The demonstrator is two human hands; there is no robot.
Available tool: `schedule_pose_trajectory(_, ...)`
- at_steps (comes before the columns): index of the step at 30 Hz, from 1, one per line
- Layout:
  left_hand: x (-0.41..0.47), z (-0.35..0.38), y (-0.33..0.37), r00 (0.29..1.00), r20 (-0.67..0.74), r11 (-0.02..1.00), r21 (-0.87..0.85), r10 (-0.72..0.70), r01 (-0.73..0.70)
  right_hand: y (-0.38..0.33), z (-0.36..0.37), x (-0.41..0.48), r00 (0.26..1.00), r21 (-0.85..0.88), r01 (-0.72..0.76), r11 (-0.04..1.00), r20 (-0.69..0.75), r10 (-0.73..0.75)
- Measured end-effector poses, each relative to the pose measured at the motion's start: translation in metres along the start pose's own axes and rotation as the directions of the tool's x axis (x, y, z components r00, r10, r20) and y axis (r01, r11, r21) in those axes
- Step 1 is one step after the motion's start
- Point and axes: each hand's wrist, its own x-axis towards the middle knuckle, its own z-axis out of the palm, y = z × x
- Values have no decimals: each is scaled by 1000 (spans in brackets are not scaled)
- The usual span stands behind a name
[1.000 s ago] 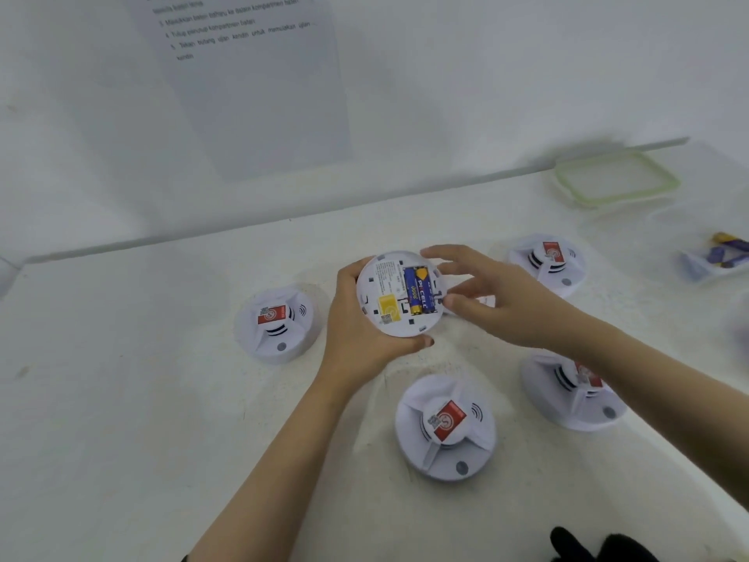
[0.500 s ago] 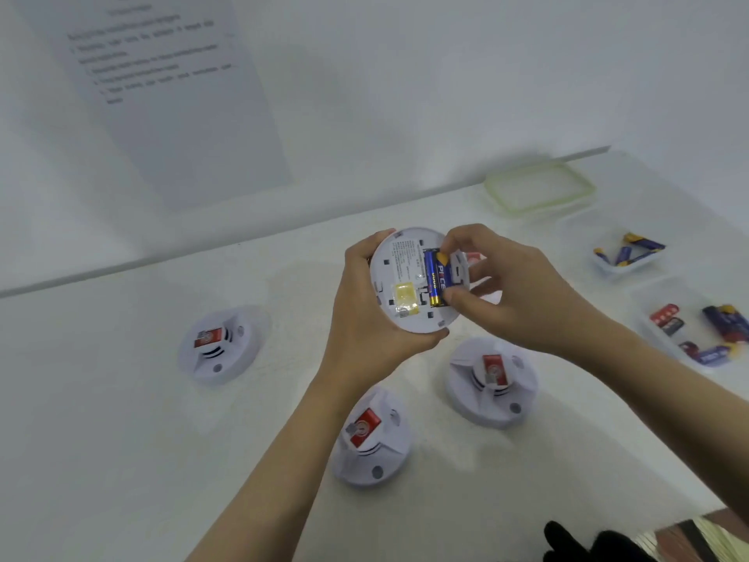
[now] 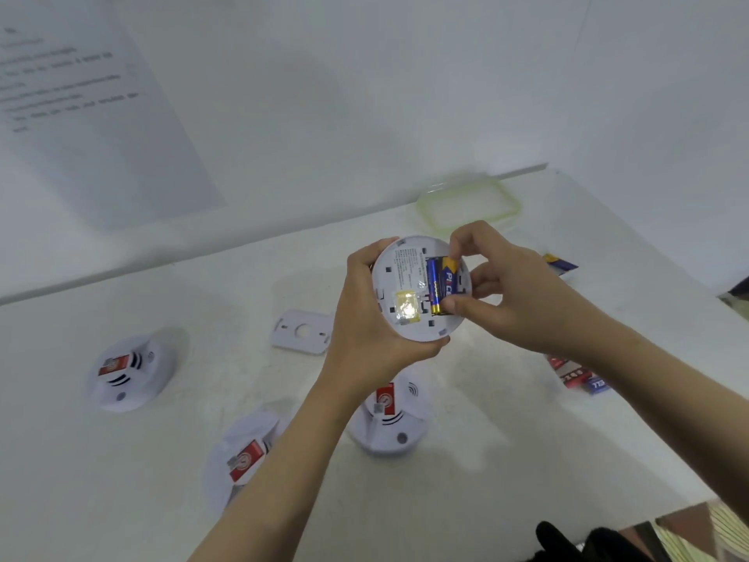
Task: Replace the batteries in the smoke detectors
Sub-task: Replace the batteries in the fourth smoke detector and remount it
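Head view: opened smoke detector (image 3: pixel 405 285) held above the surface (image 3: pixel 527 440).
Left grip (image 3: pixel 364 318) curls round its white body, back up, yellow sticker showing; right grip (image 3: pixel 506 294) pinches a blue-and-gold battery (image 3: pixel 449 277) in its compartment.

Left hand (image 3: pixel 364 318), gripping the raised detector (image 3: pixel 405 285), and right hand (image 3: pixel 514 294), pinching its battery (image 3: pixel 441 283), are filling the air over mid-table. Below, three units are blocking the table (image 3: pixel 527 460): left detector (image 3: pixel 127 371), near detector (image 3: pixel 247 460), centre detector (image 3: pixel 389 419). Mounting plate (image 3: pixel 302 331) is lying beyond them. Battery packs (image 3: pixel 575 377) and green-rimmed lid (image 3: pixel 470 206) are crowding the right. Near-right surface and far-left strip are lying bare.
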Motion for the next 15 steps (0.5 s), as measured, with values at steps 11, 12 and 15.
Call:
schedule_pose_trajectory(11,13,64,7,1000,16,1000,-2,-17,17,49,-37,-21,896,-224,162,961,-374,-238)
schedule_pose_trajectory(12,13,69,7,1000,16,1000,-6,-19,20,54,-42,-24,914,-210,167,963,-334,-231)
schedule_pose_trajectory(15,11,83,8,1000,24,1000,0,-17,17,71,-54,-29,941,-295,224,929,-181,-285)
